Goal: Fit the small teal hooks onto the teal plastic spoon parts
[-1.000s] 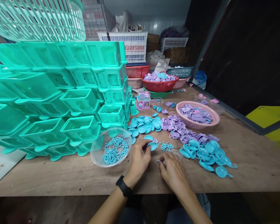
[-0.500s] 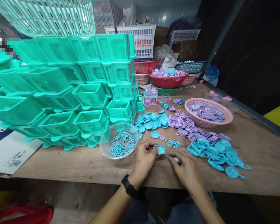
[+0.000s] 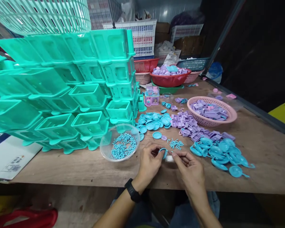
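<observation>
Left hand [image 3: 149,163] pinching blue disc [image 3: 163,152] at fingertips, tilted on edge. Right hand [image 3: 189,169] closed on small whitish piece [image 3: 169,158] (shape too blurred to tell), touching the disc. Clear bowl [image 3: 120,146] of blue pins just left of fingers; blue ladles [image 3: 222,156] right, well apart.
</observation>
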A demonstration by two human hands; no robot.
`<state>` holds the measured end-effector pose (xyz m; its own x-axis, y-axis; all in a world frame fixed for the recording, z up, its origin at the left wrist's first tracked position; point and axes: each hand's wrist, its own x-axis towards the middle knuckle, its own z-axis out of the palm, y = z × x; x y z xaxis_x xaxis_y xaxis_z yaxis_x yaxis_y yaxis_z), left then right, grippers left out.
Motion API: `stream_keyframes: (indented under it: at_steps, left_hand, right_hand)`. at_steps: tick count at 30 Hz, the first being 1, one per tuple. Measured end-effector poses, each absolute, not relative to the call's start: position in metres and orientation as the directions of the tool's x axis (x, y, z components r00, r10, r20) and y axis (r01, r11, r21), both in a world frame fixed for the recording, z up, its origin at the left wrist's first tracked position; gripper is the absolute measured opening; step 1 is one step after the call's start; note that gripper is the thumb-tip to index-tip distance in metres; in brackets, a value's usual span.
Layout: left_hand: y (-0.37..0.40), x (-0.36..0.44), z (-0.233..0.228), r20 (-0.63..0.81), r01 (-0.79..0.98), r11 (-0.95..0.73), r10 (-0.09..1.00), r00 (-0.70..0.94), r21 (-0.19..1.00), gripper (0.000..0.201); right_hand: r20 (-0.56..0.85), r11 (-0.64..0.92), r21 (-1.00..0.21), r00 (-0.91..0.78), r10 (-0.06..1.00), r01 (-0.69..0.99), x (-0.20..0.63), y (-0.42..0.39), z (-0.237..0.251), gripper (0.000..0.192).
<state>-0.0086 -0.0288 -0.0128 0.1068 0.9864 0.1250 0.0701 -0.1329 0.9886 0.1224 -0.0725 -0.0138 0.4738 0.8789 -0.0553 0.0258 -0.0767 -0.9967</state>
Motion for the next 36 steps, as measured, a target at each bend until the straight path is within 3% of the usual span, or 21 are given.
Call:
stream_keyframes:
  at_steps: [6,12,15,19,22,29,36]
  left_hand:
    - [-0.033,-0.009,-0.009,0.26,0.105,-0.263,0.965,0.046,0.959,0.009]
    - [-0.039,-0.008,-0.007,0.397,0.214,-0.396,0.917,0.043,0.893,0.012]
    - [-0.043,-0.008,-0.009,0.512,0.261,-0.51,0.857,0.068,0.819,0.014]
    - [-0.047,-0.005,-0.013,0.632,0.345,-0.625,0.767,0.108,0.7,0.018]
    - [-0.049,-0.002,-0.018,0.63,0.391,-0.626,0.764,0.136,0.675,0.02]
    - [-0.052,0.002,-0.029,0.518,0.442,-0.562,0.824,0.228,0.699,0.019]
    - [-0.043,-0.002,-0.02,0.498,0.333,-0.501,0.861,0.101,0.799,0.015]
  right_hand:
    - [0.024,-0.073,-0.982,0.496,0.868,0.176,0.115,-0.076,-0.017,0.038]
    - [0.01,-0.1,-0.976,0.505,0.863,0.191,0.115,-0.075,-0.021,0.037]
    - [-0.042,-0.104,-0.99,0.514,0.856,0.092,0.112,-0.074,-0.019,0.034]
    - [-0.144,-0.075,-0.985,0.494,0.858,-0.158,0.107,-0.072,-0.014,0.032]
    - [-0.185,-0.075,-0.966,0.46,0.869,-0.246,0.11,-0.069,-0.015,0.035]
    - [-0.263,-0.175,-0.95,0.357,0.896,-0.259,0.127,-0.061,-0.028,0.047]
    - [-0.261,-0.183,-0.947,0.299,0.918,-0.264,0.129,-0.065,-0.011,0.05]
